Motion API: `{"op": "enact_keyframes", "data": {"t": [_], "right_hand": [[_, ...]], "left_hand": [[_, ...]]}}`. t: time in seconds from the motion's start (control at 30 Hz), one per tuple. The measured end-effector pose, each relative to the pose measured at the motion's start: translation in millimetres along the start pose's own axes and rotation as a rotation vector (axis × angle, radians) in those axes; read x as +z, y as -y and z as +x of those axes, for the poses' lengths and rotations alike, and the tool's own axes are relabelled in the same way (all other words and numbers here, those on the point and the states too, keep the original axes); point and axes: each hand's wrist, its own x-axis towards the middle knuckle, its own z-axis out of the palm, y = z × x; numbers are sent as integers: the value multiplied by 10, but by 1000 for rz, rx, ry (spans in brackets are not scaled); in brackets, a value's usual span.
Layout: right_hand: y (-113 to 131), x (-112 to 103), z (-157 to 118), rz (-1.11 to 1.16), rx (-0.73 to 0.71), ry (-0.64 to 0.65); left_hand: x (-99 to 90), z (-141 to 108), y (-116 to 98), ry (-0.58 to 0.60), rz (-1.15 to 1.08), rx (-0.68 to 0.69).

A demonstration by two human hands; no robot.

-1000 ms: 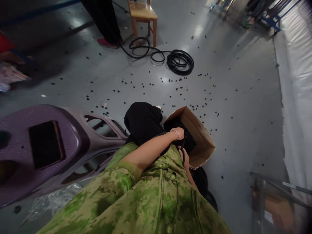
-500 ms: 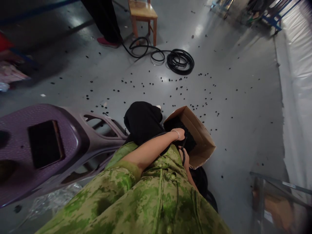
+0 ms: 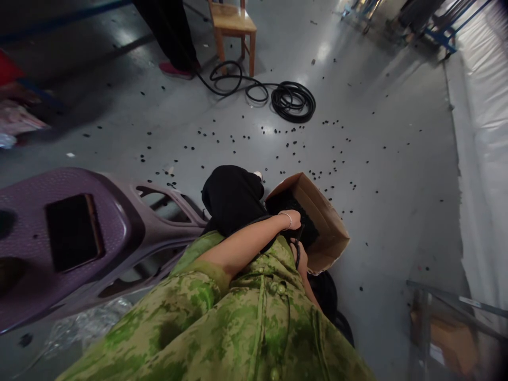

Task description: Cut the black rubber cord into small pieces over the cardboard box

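My left hand (image 3: 292,218), with a thin bracelet at the wrist, is closed near the mouth of an open cardboard box (image 3: 325,222). Just below it my right hand (image 3: 300,255) is closed round a narrow black strip (image 3: 298,248), whose exact kind I cannot make out. The strip runs up between the two hands, and its upper end is hidden at my left fingers. Inside the box, beyond my hands, lies a dark mass of small black pieces (image 3: 307,217). The box stands tilted against my legs.
Small black bits lie scattered over the grey floor (image 3: 369,127). A purple plastic stool (image 3: 115,227) at left bears a dark phone (image 3: 73,233). Ahead are a coiled black hose (image 3: 293,102), a wooden chair (image 3: 234,24) and another person's leg (image 3: 170,37). Clear plastic (image 3: 87,323) lies by the stool.
Both hands stay almost in place at the box, with the black strip shifting slightly between them. Otherwise the view has barely moved.
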Motion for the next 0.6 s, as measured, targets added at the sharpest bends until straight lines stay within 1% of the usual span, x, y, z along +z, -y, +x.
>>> {"op": "enact_keyframes", "data": {"t": [0.13,0.33,0.6], "right_hand": [[-70,-12,17,5,36,67],[-98,-5,19,15,21,52],[-44,-4,24,-10,74,76]], "left_hand": [[24,34,15,-23,-20,-8],[15,46,19,-19,-18,-23],[-4,19,8,-41,-67,-79]]}}
